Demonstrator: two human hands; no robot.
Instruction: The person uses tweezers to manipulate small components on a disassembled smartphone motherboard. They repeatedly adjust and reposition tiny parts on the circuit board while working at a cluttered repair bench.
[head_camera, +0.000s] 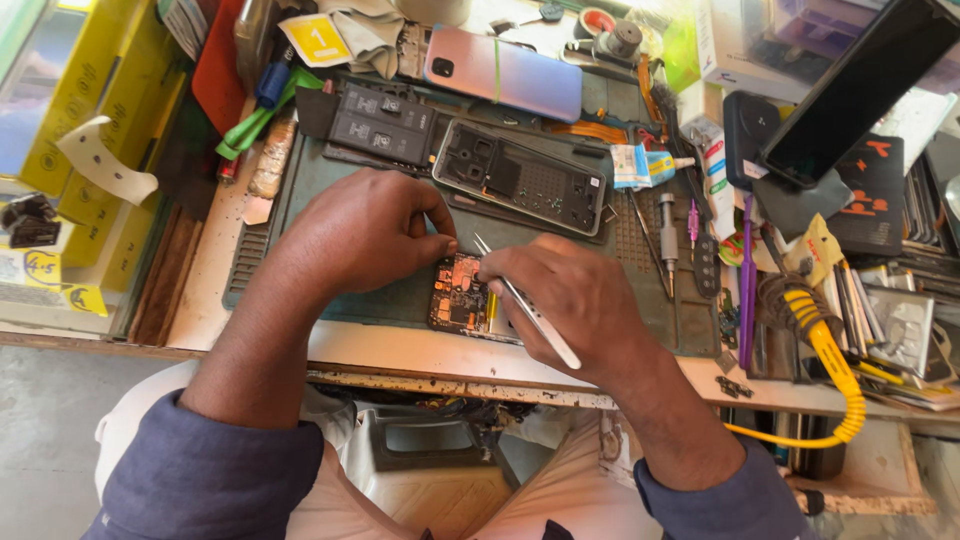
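While your left hand (365, 232) pins the small circuit board (460, 292) with its curled fingertips, the board lies on the green mat (330, 190) between both hands, near the bench (400, 350) edge. Your right hand (570, 300) is closed around metal tweezers (525, 302), whose tips seem to touch the board's upper right corner. An opened phone frame (520, 180) lies just beyond.
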